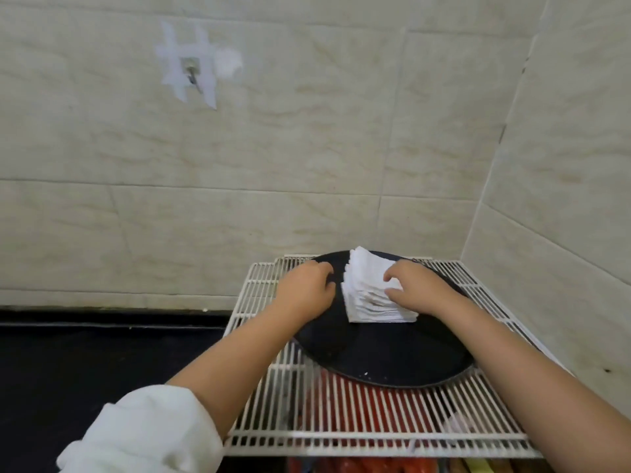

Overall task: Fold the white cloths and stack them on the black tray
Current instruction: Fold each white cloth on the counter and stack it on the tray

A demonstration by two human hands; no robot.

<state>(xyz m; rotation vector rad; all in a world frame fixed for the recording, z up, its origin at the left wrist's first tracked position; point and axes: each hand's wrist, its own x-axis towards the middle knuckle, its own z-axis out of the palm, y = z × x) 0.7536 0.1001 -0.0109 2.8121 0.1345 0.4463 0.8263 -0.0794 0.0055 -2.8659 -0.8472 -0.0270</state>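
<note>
Sleeve (143,435), white and rolled back, sits nearest on the left forearm, and beside it red things (355,401) show blurred through a white wire rack (375,425) that lies over them. On the rack rests the round black tray (382,353), its near half bare. Farther in, the stack (370,295) of folded white cloths stands on the tray's far half, many thin layers with edges slightly stepped and leaning. The right hand (420,288) lies on top of the stack, fingers curled over its upper layers and thumb at the near side, gripping it. The left hand (309,285) sits just beside the stack's left edge over the tray's rim with fingers curled; whether it holds anything I cannot tell. The cloths look light, soft and limp, so a single layer would likely sag or slide; the stack should handle best squeezed from both sides low down, or pressed flat from above, to square the stepped edges without toppling it. Behind stands a tiled wall (307,148) with a taped hook (191,71).
</note>
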